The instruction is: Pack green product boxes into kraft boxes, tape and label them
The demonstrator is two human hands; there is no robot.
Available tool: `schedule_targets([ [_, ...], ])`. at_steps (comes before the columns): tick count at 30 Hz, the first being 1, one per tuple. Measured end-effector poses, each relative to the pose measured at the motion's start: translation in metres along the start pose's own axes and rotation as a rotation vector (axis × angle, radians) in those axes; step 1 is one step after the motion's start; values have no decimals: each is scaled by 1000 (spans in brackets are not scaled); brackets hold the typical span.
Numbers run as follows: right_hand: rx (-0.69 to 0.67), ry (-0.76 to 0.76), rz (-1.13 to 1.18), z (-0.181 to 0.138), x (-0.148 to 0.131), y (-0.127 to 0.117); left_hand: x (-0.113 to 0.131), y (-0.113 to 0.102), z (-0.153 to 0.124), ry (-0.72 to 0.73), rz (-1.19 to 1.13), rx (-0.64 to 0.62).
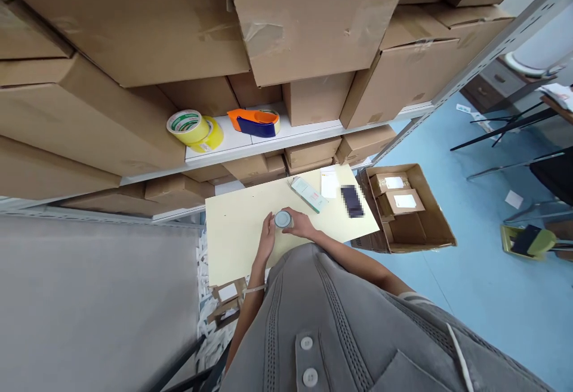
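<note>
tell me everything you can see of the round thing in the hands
A small round container, seen from above, with a pale grey centre inside a white rim; its material is unclear. The left hand and right hand touch its sides, hiding most of them, over a pale yellow board; whether it rests on the board cannot be told.
</note>
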State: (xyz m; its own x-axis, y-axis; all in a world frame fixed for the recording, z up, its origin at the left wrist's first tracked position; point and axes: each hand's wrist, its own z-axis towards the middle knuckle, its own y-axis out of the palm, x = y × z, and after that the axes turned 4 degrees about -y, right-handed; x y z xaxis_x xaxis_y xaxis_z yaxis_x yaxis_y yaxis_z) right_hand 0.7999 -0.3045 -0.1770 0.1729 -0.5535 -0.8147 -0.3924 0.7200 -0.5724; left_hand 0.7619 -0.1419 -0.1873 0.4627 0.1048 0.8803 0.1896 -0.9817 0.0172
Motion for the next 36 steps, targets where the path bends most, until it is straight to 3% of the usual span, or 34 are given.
schedule_targets([
  [5,-36,-36,29,3,18,4,37,12,-5,249,210,-184],
  [10,-80,-9,22,0,36,11,23,27,0,370,385,-274],
  [16,-85,-10,61,-3,50,7,-4,37,10,373,492,-250],
  [24,-76,1,79,6,58,4,6,44,23,314,468,-242],
  [31,-83,-4,14,16,58,2,-1,51,30,340,474,-110],
  [36,-145,-8,-139,20,47,4,-8,41,28,311,445,-2],
])
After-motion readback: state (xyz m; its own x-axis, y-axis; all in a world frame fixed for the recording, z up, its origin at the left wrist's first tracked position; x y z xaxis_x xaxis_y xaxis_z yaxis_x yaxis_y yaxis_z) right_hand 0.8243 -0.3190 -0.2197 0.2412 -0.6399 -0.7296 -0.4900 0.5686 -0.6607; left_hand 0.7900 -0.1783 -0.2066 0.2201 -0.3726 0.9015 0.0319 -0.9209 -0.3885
